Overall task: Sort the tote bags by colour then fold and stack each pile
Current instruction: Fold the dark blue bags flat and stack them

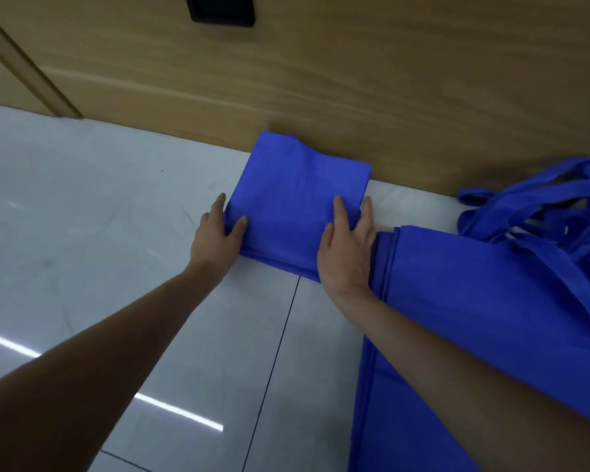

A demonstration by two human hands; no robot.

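Gripping one folded blue tote bag point(297, 195) — left hand point(217, 238), right hand point(346, 248), fingers point(339, 207) pinching edges; unfolded pile point(491, 301) beside.

Pale tiled floor point(116, 233), folded blue tote bag point(297, 199), unfolded blue tote bags point(474, 318) beside it
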